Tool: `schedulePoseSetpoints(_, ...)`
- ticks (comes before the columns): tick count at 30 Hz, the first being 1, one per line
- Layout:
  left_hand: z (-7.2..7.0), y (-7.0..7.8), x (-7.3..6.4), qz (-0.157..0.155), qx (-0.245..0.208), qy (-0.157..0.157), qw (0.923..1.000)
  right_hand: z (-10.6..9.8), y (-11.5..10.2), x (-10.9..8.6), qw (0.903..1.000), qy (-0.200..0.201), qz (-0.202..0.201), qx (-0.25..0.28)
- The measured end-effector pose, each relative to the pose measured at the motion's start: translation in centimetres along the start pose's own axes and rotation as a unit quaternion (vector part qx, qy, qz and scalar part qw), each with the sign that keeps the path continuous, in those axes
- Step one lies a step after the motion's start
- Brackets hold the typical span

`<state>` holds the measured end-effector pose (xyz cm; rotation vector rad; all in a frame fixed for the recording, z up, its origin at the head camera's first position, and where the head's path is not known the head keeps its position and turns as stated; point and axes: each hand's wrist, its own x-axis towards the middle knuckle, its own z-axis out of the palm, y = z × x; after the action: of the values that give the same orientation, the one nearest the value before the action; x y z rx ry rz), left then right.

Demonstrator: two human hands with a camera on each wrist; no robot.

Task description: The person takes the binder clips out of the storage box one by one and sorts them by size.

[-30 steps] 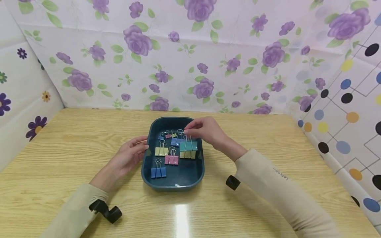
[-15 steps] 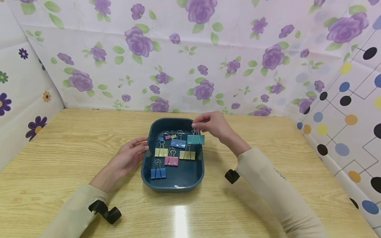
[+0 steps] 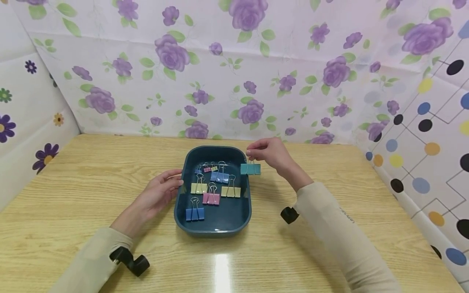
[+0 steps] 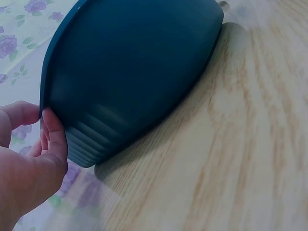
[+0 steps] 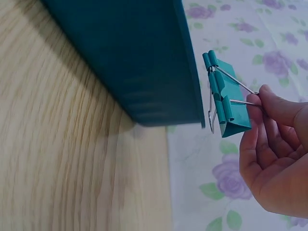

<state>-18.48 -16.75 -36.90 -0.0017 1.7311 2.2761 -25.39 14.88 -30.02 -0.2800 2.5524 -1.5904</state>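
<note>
A teal binder clip (image 3: 250, 169) hangs by its wire handle from the thumb and fingertips of my right hand (image 3: 272, 154), over the right rim of a dark blue-green plastic bin (image 3: 220, 232). In the right wrist view the clip (image 5: 226, 96) is just outside the bin wall (image 5: 130, 57), its other handle folded down. My left hand (image 3: 157, 193) holds the bin's left rim; in the left wrist view its fingers (image 4: 55, 132) pinch the edge. Inside the bin lie blue clips (image 3: 195, 214), yellow clips (image 3: 231, 192), a pink clip (image 3: 211, 198) and a few tiny clips (image 3: 207, 169).
The bin stands on a wood-grain table (image 3: 311, 252). Behind it hangs a floral cloth (image 3: 220, 81), with a dotted cloth (image 3: 428, 162) along the right side. Black camera mounts (image 3: 132, 262) are strapped to both sleeves.
My right hand has moved right, carrying the teal clip from above the other clips to the bin's right rim. This uncovers the yellow and blue clips beneath. My left hand stays at the left rim.
</note>
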Motion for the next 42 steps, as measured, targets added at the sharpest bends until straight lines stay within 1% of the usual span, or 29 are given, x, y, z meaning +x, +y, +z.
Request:
schedulePoseSetpoints(8, 0.0, 0.1, 0.1, -0.011, 0.015, 0.007, 0.9998, -1.1, 1.3, 0.5, 1.0000, 0.009, 0.001, -0.002)
schedulePoseSetpoints(15, -0.1, 0.1, 0.1, -0.010, 0.018, 0.006, 0.9998, -1.9, 2.3, 0.8, 0.9998, 0.019, -0.001, 0.004)
schedulePoseSetpoints(21, 0.0, 0.1, 0.0, -0.002, 0.015, 0.001, 0.9999, -2.3, 3.0, 1.0, 0.9995, 0.022, 0.022, -0.003)
schedulePoseSetpoints(25, -0.1, 0.1, -0.1, -0.005, 0.021, 0.005, 0.9997, -2.6, 3.9, 1.2, 0.9989, 0.023, 0.040, -0.008)
schedulePoseSetpoints(29, -0.1, 0.1, 0.0, -0.010, 0.029, 0.008, 0.9995, -2.9, 4.8, 1.5, 0.9987, 0.021, 0.039, -0.025)
schedulePoseSetpoints(36, -0.2, 0.0, 0.1, -0.014, 0.032, 0.010, 0.9994, -2.6, 6.1, 1.7, 0.9975, 0.022, 0.059, -0.031)
schedulePoseSetpoints(42, -0.2, -0.1, 0.1, -0.011, 0.030, 0.008, 0.9994, -2.2, 6.7, 1.9, 0.9980, 0.016, 0.056, -0.026)
